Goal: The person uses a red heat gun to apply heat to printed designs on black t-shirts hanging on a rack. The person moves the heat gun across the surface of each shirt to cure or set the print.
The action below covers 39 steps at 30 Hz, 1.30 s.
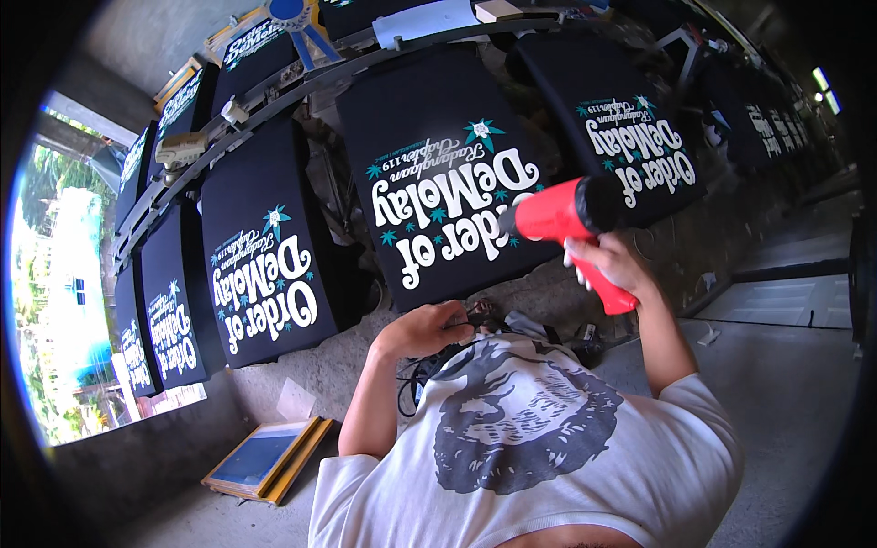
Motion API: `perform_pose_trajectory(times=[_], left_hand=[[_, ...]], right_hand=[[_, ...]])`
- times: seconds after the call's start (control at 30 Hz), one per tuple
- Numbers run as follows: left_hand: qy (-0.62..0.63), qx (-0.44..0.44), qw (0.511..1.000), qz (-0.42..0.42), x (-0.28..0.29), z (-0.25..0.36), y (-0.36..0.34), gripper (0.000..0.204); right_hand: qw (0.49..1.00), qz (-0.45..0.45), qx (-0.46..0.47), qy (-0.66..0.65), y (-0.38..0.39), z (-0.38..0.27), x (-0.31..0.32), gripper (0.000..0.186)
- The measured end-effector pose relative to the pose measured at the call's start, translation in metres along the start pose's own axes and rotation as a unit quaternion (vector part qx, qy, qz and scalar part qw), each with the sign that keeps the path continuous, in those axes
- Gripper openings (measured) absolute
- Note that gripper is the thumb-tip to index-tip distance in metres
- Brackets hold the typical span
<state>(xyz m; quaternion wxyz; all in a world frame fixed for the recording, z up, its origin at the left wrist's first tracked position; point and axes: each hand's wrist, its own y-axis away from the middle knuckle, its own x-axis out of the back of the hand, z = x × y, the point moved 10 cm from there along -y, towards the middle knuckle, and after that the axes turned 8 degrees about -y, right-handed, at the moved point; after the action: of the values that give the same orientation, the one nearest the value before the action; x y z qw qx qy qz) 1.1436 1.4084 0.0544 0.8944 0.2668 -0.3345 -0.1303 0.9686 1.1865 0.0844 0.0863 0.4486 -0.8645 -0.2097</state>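
My right hand (607, 265) grips the handle of a red heat gun with a black end (548, 213), held over the right part of a black shirt (429, 110) with a white and teal print, stretched on a board at the centre. My left hand (425, 327) is just below that shirt's front edge, fingers curled; what is in them, if anything, I cannot make out. Similar printed black shirts lie on boards to the left (256, 192) and to the right (575, 73).
A curved metal rail (322, 68) runs behind the shirts, with more printed shirts beyond. A bright opening (73, 265) is at the left. Wood-framed screens (265, 457) lie on the grey floor (767, 384). Dark cables and clutter sit below the boards.
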Motion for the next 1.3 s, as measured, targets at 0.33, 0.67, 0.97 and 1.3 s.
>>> perform_pose_trajectory(times=[0.33,0.67,0.97,1.3], left_hand=[[-0.016,-0.014,1.0,-0.012,-0.002,0.01,-0.019,0.039],[-0.024,-0.026,0.999,-0.009,0.001,0.024,-0.038,0.035],[-0.034,-0.05,0.998,0.002,-0.005,0.033,-0.056,0.042],[-0.01,-0.047,0.999,0.009,-0.01,0.032,-0.062,0.041]], right_hand=[[0.994,0.089,0.04,-0.041,0.012,0.003,0.043,0.037],[0.994,0.107,0.025,-0.027,0.033,0.006,0.071,0.034],[0.995,0.089,0.02,-0.034,0.047,0.016,0.086,0.037],[0.998,0.062,-0.018,-0.007,0.041,0.017,0.085,0.04]])
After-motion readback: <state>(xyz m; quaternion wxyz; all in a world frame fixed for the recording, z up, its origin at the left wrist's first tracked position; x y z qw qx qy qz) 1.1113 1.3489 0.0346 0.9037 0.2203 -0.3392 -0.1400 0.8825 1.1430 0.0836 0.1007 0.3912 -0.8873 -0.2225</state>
